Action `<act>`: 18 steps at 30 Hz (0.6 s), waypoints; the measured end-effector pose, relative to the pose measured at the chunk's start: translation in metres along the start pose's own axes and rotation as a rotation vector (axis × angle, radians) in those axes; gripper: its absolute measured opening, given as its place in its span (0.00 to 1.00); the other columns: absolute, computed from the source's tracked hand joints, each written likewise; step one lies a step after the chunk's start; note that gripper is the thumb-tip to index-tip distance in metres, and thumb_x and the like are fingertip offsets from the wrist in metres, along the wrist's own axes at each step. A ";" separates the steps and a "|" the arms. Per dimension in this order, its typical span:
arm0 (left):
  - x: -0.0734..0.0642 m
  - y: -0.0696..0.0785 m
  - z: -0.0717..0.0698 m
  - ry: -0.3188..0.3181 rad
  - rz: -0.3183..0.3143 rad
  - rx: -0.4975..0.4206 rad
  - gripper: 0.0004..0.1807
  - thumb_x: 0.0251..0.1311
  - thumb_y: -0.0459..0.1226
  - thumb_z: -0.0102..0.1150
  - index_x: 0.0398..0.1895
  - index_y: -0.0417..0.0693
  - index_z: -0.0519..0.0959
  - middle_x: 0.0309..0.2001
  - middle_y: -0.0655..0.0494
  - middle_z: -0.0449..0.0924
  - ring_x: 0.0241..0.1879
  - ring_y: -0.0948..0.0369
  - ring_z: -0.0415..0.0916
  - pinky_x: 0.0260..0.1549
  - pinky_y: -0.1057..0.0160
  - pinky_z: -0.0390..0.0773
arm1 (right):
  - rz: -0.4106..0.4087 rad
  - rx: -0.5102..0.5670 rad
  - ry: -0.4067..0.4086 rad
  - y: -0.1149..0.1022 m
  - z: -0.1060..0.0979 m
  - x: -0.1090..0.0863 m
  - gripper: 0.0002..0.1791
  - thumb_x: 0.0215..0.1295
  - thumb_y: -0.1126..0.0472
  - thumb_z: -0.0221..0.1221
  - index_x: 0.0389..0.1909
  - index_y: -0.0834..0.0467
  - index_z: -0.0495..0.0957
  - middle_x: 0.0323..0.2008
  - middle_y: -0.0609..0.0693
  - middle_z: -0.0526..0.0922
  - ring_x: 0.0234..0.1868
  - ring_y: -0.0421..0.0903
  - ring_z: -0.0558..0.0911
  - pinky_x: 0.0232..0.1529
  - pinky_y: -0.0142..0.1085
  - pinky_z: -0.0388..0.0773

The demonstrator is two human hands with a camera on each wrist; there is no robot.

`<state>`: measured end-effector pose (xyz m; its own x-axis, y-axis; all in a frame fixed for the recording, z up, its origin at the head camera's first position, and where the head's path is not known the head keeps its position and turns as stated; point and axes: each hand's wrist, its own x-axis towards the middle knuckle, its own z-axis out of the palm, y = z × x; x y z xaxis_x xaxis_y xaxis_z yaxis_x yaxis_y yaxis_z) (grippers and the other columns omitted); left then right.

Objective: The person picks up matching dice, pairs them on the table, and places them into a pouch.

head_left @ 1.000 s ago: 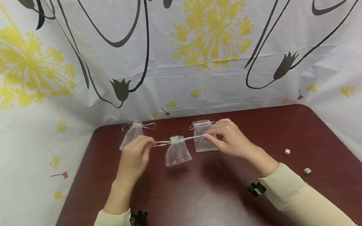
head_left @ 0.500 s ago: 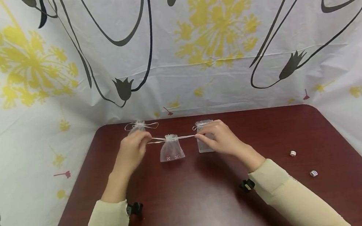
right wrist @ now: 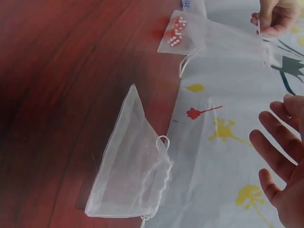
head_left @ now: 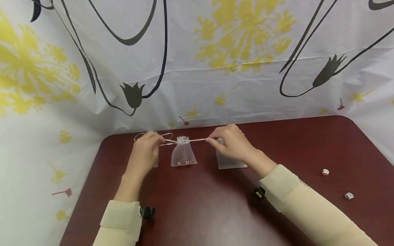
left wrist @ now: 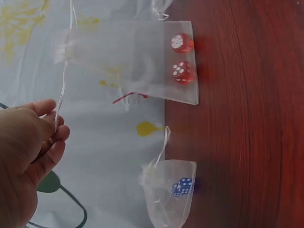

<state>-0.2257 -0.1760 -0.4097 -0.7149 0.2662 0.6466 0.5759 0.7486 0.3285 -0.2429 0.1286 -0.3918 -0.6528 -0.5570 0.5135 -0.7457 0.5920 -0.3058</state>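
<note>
A small sheer white drawstring bag (head_left: 183, 156) hangs upright between the hands, its neck gathered. Two red dice with white dots (left wrist: 181, 72) lie at its bottom. My left hand (head_left: 146, 150) pinches the drawstring (left wrist: 61, 97) on one side. On the other side my right hand (head_left: 232, 142) pinches the cord (head_left: 197, 140) between thumb and fingertips, the other fingers spread. The cord runs almost straight across. Behind the left hand, partly hidden, is a second sheer bag (left wrist: 164, 199) with blue dice (left wrist: 182, 187). A flat sheer bag (right wrist: 128, 166) lies below the right hand.
Two white dice (head_left: 325, 172) lie apart on the right part of the dark red table (head_left: 200, 219). A white cloth with yellow flowers (head_left: 244, 25) hangs behind the table's far edge.
Both hands have moved farther toward the back of the table with the bag of red dice, still holding its cords. The left hand now covers much of the bag behind it.
</note>
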 end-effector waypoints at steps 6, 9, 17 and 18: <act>0.006 -0.005 0.006 0.026 -0.049 0.037 0.09 0.64 0.26 0.64 0.46 0.38 0.84 0.48 0.44 0.82 0.49 0.46 0.81 0.50 0.48 0.80 | 0.080 -0.063 0.003 0.007 0.008 0.012 0.13 0.69 0.54 0.65 0.44 0.59 0.88 0.40 0.52 0.89 0.38 0.50 0.87 0.43 0.48 0.80; 0.007 -0.004 0.008 0.051 -0.064 0.049 0.15 0.63 0.27 0.65 0.52 0.38 0.82 0.54 0.41 0.79 0.56 0.43 0.76 0.52 0.42 0.76 | 0.157 -0.071 -0.015 0.007 0.007 0.016 0.23 0.69 0.49 0.64 0.57 0.60 0.82 0.53 0.56 0.86 0.53 0.54 0.84 0.52 0.51 0.78; 0.000 0.004 0.011 0.001 -0.108 -0.008 0.14 0.64 0.31 0.65 0.52 0.37 0.82 0.50 0.42 0.80 0.54 0.45 0.77 0.57 0.45 0.74 | 0.275 -0.005 -0.016 0.011 -0.012 0.004 0.27 0.71 0.51 0.62 0.65 0.59 0.75 0.62 0.57 0.79 0.65 0.57 0.75 0.62 0.59 0.68; -0.002 0.005 0.012 -0.019 -0.118 -0.017 0.14 0.64 0.31 0.65 0.52 0.37 0.82 0.50 0.43 0.81 0.53 0.45 0.77 0.58 0.47 0.73 | 0.277 0.000 -0.012 0.012 -0.014 0.001 0.26 0.71 0.51 0.62 0.65 0.59 0.76 0.61 0.57 0.80 0.64 0.57 0.76 0.61 0.60 0.69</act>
<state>-0.2260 -0.1652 -0.4175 -0.7856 0.1886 0.5892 0.4936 0.7653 0.4132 -0.2505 0.1438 -0.3839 -0.8336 -0.3805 0.4004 -0.5381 0.7231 -0.4331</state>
